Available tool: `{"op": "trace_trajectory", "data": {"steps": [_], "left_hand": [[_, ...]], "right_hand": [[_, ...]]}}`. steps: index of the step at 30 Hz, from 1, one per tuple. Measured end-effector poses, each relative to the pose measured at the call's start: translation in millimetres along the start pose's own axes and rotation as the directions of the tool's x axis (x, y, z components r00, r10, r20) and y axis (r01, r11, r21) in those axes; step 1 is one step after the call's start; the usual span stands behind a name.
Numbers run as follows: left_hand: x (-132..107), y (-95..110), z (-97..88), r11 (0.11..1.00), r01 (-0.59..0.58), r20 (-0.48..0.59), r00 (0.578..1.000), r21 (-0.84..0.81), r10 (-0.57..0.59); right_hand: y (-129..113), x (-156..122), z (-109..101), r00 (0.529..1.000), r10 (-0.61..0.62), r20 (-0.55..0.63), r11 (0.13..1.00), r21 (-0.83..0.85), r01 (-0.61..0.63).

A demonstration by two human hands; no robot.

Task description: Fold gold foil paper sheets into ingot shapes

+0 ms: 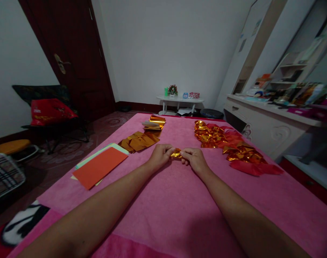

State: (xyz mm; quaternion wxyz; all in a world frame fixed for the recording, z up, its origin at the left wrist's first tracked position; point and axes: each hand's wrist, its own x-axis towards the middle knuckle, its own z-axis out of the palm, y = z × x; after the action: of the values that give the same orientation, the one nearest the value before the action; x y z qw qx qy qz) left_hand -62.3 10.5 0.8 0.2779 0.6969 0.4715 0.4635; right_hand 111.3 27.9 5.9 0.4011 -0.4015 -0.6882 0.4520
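Observation:
A small piece of shiny gold foil paper (176, 153) is pinched between my two hands above the middle of the pink cloth (176, 193). My left hand (161, 154) grips its left end and my right hand (193, 157) its right end, thumbs on top. Fingers cover much of the piece, so its full shape is hidden. Left of my hands lie flat gold paper sheets (139, 141), with rolled shiny gold foil (157, 121) behind them. To the right sits a heap of crumpled gold foil pieces (210, 134) with red paper pieces (256, 167).
A stack of coloured paper with an orange sheet (100, 166) on top lies at the left edge. Beyond the far edge stands a small white table (179, 98). A dresser (271, 118) flanks the right side; a chair with a red bag (52, 111) is at left.

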Motion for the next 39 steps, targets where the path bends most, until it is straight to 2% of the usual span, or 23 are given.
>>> {"op": "trace_trajectory", "data": {"steps": [2,6,11,14,18,24,30,39], "left_hand": [[0,5,-0.7,1.0,-0.01,-0.034,0.999,-0.016,0.009],[1,10,-0.2,0.971,0.092,-0.049,0.993,-0.223,-0.105],[2,3,-2.2,0.925,0.177,0.104,0.983,-0.338,-0.15],[1,-2,-6.1,0.925,0.186,0.173,0.976,-0.331,-0.135],[0,-3,-9.4,0.945,0.142,0.197,0.977,-0.296,-0.085],[0,2,-9.6,0.925,0.201,0.227,0.965,-0.321,-0.131],[0,5,-11.0,0.942,0.182,0.202,0.971,-0.282,-0.127],[1,-3,-8.2,0.953,0.178,0.189,0.973,-0.245,-0.134]], "right_hand": [[0,0,0,1.0,0.01,-0.02,1.0,0.03,-0.009],[-1,1,-2,0.997,0.031,-0.07,0.992,0.122,-0.022],[3,4,-4,0.995,0.06,-0.079,0.984,0.17,-0.046],[4,5,-5,0.992,0.091,-0.086,0.973,0.218,-0.07],[2,4,-6,0.99,0.115,-0.082,0.961,0.263,-0.089],[-1,1,-6,0.998,0.064,-0.025,0.973,0.224,-0.057],[-1,0,-6,0.996,0.085,-0.007,0.975,0.205,-0.082],[0,0,-1,0.999,0.015,-0.033,0.996,0.084,-0.012]]}}
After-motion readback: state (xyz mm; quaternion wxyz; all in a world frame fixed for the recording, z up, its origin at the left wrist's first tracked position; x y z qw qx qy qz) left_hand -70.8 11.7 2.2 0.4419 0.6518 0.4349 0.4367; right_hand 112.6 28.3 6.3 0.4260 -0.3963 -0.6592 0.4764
